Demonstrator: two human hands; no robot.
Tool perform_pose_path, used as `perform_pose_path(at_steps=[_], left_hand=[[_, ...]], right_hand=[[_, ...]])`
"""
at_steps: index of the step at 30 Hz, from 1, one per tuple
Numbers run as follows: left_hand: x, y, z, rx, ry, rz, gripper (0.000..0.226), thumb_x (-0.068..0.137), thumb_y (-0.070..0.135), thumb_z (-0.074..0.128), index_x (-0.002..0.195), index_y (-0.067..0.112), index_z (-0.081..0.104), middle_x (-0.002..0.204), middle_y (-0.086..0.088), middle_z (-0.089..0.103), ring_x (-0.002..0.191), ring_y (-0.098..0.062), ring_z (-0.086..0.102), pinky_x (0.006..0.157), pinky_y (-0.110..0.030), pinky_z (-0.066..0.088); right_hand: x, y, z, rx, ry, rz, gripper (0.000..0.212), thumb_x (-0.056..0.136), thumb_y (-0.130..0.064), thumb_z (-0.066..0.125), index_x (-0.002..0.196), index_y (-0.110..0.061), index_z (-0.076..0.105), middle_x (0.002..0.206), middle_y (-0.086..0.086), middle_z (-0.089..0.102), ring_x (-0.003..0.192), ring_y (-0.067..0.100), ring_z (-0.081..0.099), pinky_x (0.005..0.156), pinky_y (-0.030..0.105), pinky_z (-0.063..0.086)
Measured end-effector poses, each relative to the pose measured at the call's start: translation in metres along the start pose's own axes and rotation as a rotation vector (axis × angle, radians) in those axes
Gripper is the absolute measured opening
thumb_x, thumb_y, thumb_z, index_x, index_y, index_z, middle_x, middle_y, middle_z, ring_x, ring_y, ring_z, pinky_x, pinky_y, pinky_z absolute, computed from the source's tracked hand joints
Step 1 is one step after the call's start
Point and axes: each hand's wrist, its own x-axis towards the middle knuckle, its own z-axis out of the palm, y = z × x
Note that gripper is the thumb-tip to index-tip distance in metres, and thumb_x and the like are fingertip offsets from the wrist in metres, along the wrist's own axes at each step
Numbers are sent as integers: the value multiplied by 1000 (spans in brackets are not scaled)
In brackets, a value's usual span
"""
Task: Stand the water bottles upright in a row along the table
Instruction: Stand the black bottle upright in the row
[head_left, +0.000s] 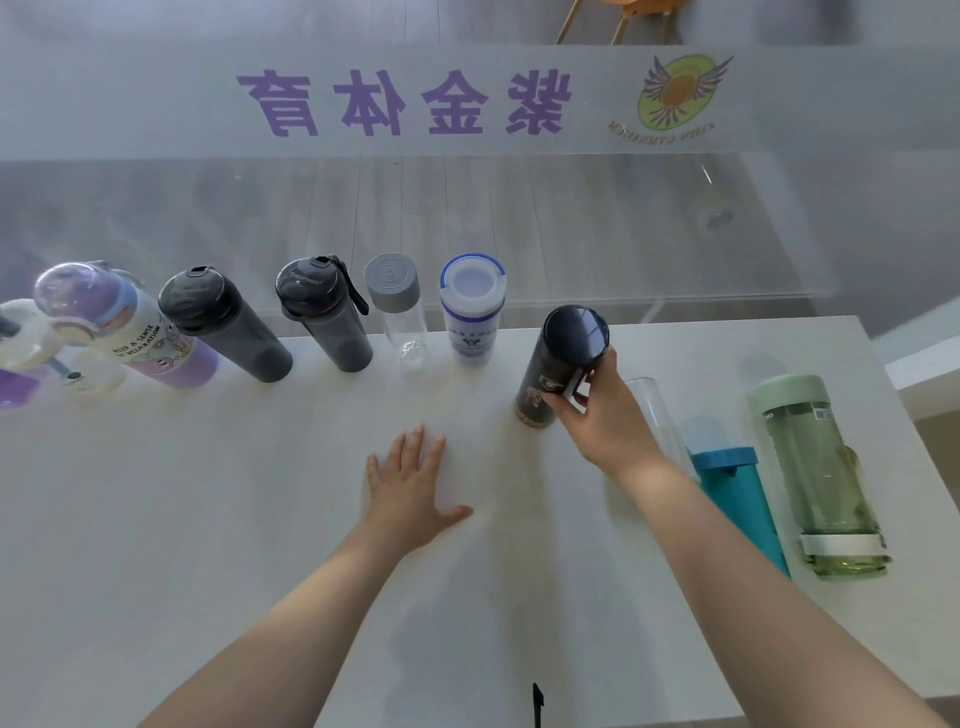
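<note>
The table (208, 519) carries a row of upright bottles along its far edge, close to a glass panel (467, 208). From the left the row holds a purple bottle (156, 338), two dark grey bottles (228, 327) (327, 317), a clear bottle with a grey cap (400, 312) and a white bottle with a blue rim (471, 312).

Three bottles lie flat at the right: a green bottle (815, 473), a teal bottle (737, 499) and a clear glass one (660, 415), partly hidden behind the right forearm.

The dark navy bottle (563, 364) is gripped at mid-body by the right hand (602, 415), just right of the white bottle, tilted slightly, its base at or near the table. The left hand (410, 493) is laid flat on the table, fingers spread, holding nothing.

Hazards, as judged:
- If the navy bottle is released while tilted, it is likely to topple into the white bottle, and neighbours may be knocked down in turn.
- The row stands near the far edge; a push may send a bottle against the glass.
- The lying bottles may be rolled by the right forearm.
</note>
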Motion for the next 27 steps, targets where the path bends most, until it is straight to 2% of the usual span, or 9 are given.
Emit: perform_pose_path(at_steps=[2,4,12,15,17,19,22,24,27], left_hand=[[0,-2,-3,5,-20,14,109,71,78,51,150,31,-7,160,0,-20,147,-25,-16,116,-57,-4],[-1,-3,-4,28,-44,18,115,68,78,55,150,32,-11,159,0,-23,146,-26,-18,115,-57,-5],[-2,-1,-3,73,-75,8,122,64,79,57,147,32,-20,157,0,-29,144,-25,-25,113,-57,-10],[-2,-2,-3,75,-84,1,123,64,80,56,146,33,-23,156,1,-31,144,-25,-26,114,-57,-11],[0,-1,-4,82,-96,-6,123,64,80,56,145,33,-24,155,1,-33,144,-25,-27,114,-57,-10],[1,0,-6,82,-112,-12,124,64,79,57,146,32,-24,155,1,-33,144,-25,-26,114,-57,-10],[1,2,-8,82,-134,-20,125,64,78,58,146,32,-25,154,0,-34,144,-26,-26,114,-57,-9],[1,3,-9,94,-141,-21,125,65,79,57,145,31,-26,154,0,-35,144,-26,-26,114,-58,-7],[2,3,-9,111,-151,-26,125,65,79,57,145,31,-27,154,-1,-35,144,-26,-27,115,-58,-7]], right_hand=[[15,2,-6,8,-54,-12,66,84,-28,72,133,-34,29,121,-16,57,108,11,60,92,40,52],[28,2,-13,-24,-113,-15,67,86,-30,70,137,-30,27,124,-10,56,111,15,60,95,41,50],[75,-5,-24,-74,-194,-42,68,89,-25,67,142,-25,24,126,-4,57,108,18,62,80,17,43],[89,-5,-26,-98,-240,-54,69,89,-24,66,142,-27,21,127,-5,54,108,14,59,70,2,42],[97,-7,-27,-103,-272,-70,70,90,-25,66,142,-30,19,127,-6,54,111,14,57,69,-1,39],[100,-6,-27,-69,-296,-85,72,90,-24,66,142,-33,17,130,-3,52,114,15,55,77,4,42],[94,2,-18,35,-296,-42,64,89,-26,66,135,-40,24,131,-4,51,117,14,54,88,24,51],[84,8,-7,100,-231,20,57,84,-29,70,123,-45,31,123,-8,56,112,9,57,84,20,52],[74,13,12,152,-94,53,66,73,-29,80,118,-47,35,117,-18,56,102,-7,54,77,12,48]])
